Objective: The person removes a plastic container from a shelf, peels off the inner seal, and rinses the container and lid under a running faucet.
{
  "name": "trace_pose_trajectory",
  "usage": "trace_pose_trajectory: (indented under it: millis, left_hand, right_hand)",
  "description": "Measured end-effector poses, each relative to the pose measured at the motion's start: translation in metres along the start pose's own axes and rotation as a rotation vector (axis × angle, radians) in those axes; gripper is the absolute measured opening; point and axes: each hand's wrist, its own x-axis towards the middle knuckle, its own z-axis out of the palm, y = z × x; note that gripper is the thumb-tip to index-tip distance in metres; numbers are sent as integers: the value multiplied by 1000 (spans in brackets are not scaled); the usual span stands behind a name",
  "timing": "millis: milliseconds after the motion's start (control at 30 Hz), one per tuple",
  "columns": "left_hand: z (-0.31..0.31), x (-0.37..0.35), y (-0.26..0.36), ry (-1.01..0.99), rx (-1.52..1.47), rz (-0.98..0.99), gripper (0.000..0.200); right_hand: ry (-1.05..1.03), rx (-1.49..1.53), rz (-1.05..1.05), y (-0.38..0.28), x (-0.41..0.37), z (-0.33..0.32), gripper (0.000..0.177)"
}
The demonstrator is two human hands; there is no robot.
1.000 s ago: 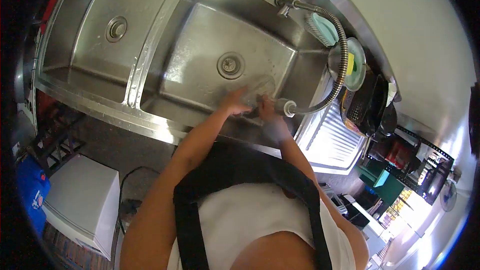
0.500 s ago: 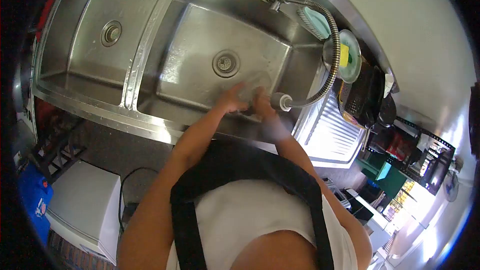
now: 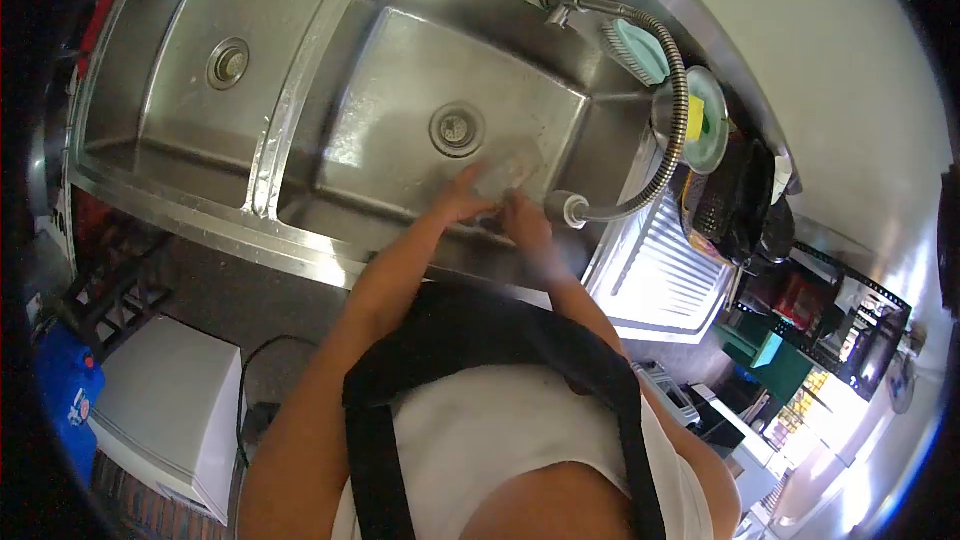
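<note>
Over the right basin of the steel sink (image 3: 400,50), both hands are close together around a clear, see-through thing (image 3: 510,168) that looks like a glass or plastic container; its outline is faint. My left hand (image 3: 462,202) grips its left side with the fingers pointing toward the drain (image 3: 457,130). My right hand (image 3: 524,224) is curled against the near right side, its fingertips partly hidden. Just right of that hand hangs the white spray head (image 3: 568,209) of the flexible metal hose (image 3: 679,110), apart from the fingers.
A second basin (image 3: 200,50) lies to the left past a steel divider (image 3: 300,80). On the right are a ribbed drainboard (image 3: 660,270), a bowl (image 3: 712,130) with a yellow sponge (image 3: 696,118), a pale green brush (image 3: 640,52) and dark baskets (image 3: 740,190).
Both hands stay around the clear thing with small shifts; my right hand has turned slightly and lowered a little. The whole view has moved a few pixels.
</note>
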Motion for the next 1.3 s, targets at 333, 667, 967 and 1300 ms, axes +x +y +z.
trace_pose_trajectory:
  millis: [333, 667, 967, 1300]
  left_hand:
    - [-23, -13, 35, -102, -4, -145, 96]
    - [-19, -13, 38, -113, -73, -232, 93]
    - [-16, -11, 34, -6, 53, -138, 91]
    - [-20, -20, 53, -26, 229, -176, 96]
  right_hand:
    - [731, -174, -710, 114, 115, 80, 22]
    - [273, 40, -558, 84, 59, 42, 21]
    - [185, 67, -209, 63, 74, 48, 22]
    - [83, -164, -168, 122, 109, 60, 26]
